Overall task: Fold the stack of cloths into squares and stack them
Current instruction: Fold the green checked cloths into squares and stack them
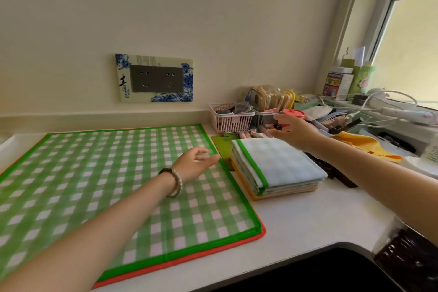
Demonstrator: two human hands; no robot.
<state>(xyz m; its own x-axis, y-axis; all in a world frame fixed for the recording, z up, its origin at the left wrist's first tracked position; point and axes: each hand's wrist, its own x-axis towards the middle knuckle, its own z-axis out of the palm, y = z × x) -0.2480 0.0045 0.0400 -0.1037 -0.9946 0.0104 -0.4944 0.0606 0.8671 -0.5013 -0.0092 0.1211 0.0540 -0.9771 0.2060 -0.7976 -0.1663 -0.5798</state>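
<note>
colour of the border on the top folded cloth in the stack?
Green, along the left edge of the top folded cloth; head view.

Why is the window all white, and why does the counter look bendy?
Head view: daylight pours through the window, washing it out to pale glare. Head view again: the wide lens bends the counter edge and the window frame. Same view: the jar at lower right is blurry.
</note>
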